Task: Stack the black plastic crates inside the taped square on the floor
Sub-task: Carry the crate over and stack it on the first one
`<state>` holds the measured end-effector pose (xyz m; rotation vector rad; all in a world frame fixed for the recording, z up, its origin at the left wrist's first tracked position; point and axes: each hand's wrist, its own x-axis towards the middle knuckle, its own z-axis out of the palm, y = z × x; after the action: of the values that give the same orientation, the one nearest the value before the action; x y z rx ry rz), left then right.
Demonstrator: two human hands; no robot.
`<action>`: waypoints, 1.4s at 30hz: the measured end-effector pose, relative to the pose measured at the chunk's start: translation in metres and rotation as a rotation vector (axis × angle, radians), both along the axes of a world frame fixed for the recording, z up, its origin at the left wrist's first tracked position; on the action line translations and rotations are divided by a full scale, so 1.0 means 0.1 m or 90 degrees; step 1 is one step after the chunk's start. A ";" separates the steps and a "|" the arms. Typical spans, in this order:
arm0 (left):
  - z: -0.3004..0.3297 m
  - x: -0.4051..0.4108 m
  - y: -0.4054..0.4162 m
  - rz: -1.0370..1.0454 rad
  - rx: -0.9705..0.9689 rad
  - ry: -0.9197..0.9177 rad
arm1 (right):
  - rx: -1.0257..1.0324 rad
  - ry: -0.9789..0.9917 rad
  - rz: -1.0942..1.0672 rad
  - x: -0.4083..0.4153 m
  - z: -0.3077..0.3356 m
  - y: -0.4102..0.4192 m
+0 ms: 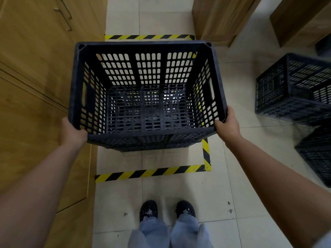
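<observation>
Black crate (148, 97) held upright over the taped square (152, 173) on the floor, open side up. Left hand (70, 132) & right hand (227, 125) each w/ grip clamped on a near corner. Two more crates (293, 90) off to the right

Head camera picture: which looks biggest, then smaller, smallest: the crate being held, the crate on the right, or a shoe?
1. Held crate, gripped by the left hand and right hand; it is nearest, so it may only look bigger.
2. Crate on the right, partly cut off.
3. Shoe.
</observation>
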<state>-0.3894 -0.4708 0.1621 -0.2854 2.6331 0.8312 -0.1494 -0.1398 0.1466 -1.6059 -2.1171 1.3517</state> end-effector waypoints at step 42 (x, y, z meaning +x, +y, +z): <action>-0.17 0.01 0.02 -0.358 -0.310 0.001 | 0.222 -0.208 0.184 -0.04 -0.13 0.01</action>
<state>-0.3883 -0.4690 0.1452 0.3291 2.6660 0.0069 -0.1533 -0.1390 0.1335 -1.4979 -2.6793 0.7515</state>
